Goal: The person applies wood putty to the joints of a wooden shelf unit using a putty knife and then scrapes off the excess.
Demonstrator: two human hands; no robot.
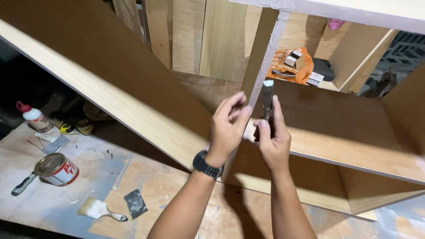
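The right hand point(273, 141) grips a dark putty knife point(268, 102) upright against the cabinet's vertical divider point(265, 53); just beside it, the left hand point(228, 128) pinches that edge. A slipping blade could nick those fingers.

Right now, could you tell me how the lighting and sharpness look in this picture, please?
Head view: warm, uneven light; the left hand and right hand are lit and sharp, casting shadows onto the workbench; the far left behind the glue bottle falls dark; the white top panel looks bright, and straight boards bow slightly.
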